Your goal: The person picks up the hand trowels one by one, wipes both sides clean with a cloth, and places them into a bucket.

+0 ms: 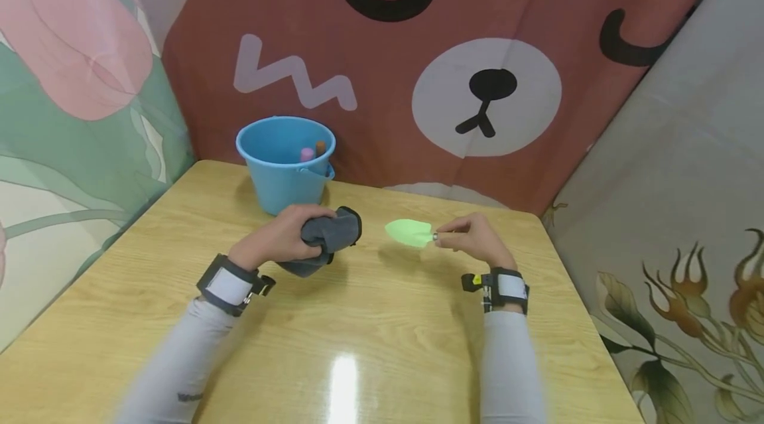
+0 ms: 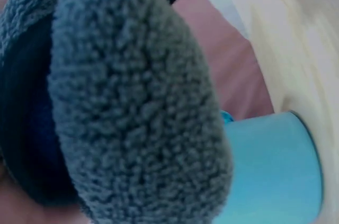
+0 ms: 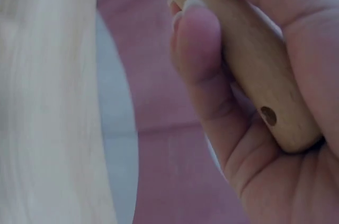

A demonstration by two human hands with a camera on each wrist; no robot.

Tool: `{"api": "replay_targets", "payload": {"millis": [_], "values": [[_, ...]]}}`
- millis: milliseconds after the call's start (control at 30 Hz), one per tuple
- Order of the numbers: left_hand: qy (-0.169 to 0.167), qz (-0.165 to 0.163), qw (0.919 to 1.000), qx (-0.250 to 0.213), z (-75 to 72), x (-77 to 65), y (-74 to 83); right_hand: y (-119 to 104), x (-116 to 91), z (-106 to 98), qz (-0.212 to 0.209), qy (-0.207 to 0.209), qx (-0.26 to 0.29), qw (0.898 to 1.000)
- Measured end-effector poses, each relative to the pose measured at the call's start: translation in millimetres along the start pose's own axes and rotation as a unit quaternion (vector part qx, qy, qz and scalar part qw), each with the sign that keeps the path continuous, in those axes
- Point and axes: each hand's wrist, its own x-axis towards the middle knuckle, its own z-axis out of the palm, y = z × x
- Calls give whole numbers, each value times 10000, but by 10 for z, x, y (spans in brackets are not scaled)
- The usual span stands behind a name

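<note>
My left hand (image 1: 286, 233) grips a folded dark grey cloth (image 1: 334, 231) with black edging, held above the table in front of the bucket. Its fleecy pile fills much of the left wrist view, where the cloth (image 2: 137, 102) hides most of the hand. My right hand (image 1: 477, 238) holds a small garden trowel (image 1: 408, 232) with a light green blade pointing left. In the right wrist view, fingers and thumb wrap the trowel's wooden handle (image 3: 249, 54), which has a hole near its end. The blade is out of that view.
A light blue bucket (image 1: 286, 185) stands at the back left of the wooden table (image 1: 394, 338), its handle hanging down. Inside it show a pink end (image 1: 307, 154) and a brown end (image 1: 321, 147) of unclear things. Printed curtains (image 1: 382, 66) border the table's back and sides.
</note>
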Motion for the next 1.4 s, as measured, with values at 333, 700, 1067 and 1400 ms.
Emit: {"api": "replay_targets", "payload": {"millis": [333, 700, 1067, 1400], "values": [[525, 174, 9976, -423, -38, 217, 109, -367, 162, 210, -298, -38, 139, 9995], [938, 75, 9942, -515, -42, 380, 353, -507, 280, 467, -791, -17, 532, 9954], [1166, 88, 9926, -315, 77, 529, 436, -588, 383, 628, -1112, -369, 438, 9921], [1010, 123, 9945, -262, 172, 609, 499, -627, 367, 601, -1036, -452, 463, 9925]]}}
